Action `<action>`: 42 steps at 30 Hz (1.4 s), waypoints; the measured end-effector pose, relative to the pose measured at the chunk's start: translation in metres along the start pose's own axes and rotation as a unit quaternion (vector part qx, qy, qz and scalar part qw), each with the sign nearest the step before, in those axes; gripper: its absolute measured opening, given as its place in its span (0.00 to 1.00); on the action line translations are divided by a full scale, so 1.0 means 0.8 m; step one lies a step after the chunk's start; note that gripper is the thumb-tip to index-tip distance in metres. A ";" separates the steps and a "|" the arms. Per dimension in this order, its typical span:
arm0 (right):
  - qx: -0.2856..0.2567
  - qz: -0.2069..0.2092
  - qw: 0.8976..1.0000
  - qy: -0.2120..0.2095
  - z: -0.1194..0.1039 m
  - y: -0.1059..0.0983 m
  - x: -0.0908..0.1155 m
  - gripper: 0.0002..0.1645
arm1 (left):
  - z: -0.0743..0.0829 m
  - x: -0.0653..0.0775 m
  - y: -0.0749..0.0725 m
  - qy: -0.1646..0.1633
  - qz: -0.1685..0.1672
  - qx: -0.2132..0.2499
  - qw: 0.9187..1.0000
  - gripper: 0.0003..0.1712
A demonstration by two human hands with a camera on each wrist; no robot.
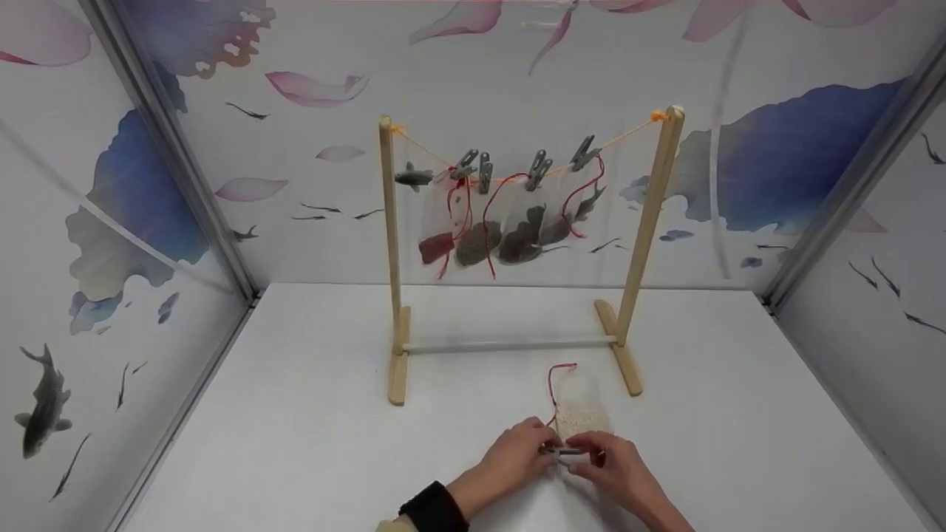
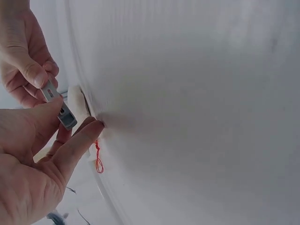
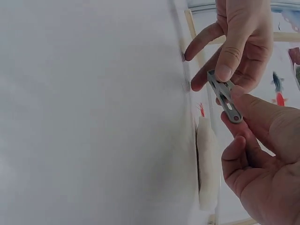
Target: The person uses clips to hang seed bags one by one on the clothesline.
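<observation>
A grey metal clothes peg point(image 1: 565, 451) is held between both hands over the near part of the table. My left hand point(image 1: 517, 452) pinches one end, thumb on top; in the left wrist view its other fingertips reach down to the tabletop. The opposite end of the peg point(image 3: 232, 111) is between the thumb and fingers of my right hand point(image 1: 617, 467). Just beyond the hands lies a see-through sachet with beige filling point(image 1: 582, 421). From the side, in the right wrist view, the sachet point(image 3: 207, 164) looks pale and plump. Its red cord point(image 1: 551, 384) trails away from me.
Behind stands a wooden rack point(image 1: 640, 229) with a white crossbar point(image 1: 510, 345) low down. Grey pegs point(image 1: 538, 171) grip its sagging orange line point(image 1: 635, 133). Several sachets with dark filling point(image 1: 522, 242) and red cords hang there. Printed panels point(image 1: 318, 148) enclose the white table point(image 1: 310, 414).
</observation>
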State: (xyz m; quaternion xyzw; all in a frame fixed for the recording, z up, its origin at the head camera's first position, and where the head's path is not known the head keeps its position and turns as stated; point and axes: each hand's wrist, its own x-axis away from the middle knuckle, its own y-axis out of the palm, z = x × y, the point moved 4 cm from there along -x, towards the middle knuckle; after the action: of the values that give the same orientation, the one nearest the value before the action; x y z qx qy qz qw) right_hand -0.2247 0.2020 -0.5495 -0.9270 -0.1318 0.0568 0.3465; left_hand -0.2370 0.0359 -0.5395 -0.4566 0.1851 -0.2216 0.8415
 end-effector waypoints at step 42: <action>0.314 0.237 0.847 -0.357 -0.180 -0.218 -0.066 0.12 | -0.012 -0.110 0.010 -0.051 0.016 -0.134 0.989 0.12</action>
State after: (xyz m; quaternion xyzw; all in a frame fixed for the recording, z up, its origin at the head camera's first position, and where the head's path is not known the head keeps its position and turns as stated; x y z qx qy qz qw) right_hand -0.2830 0.2230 -0.3255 -0.6878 0.0025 0.5022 0.5241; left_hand -0.3134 0.0810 -0.5418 -0.5731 0.1772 -0.1572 0.7845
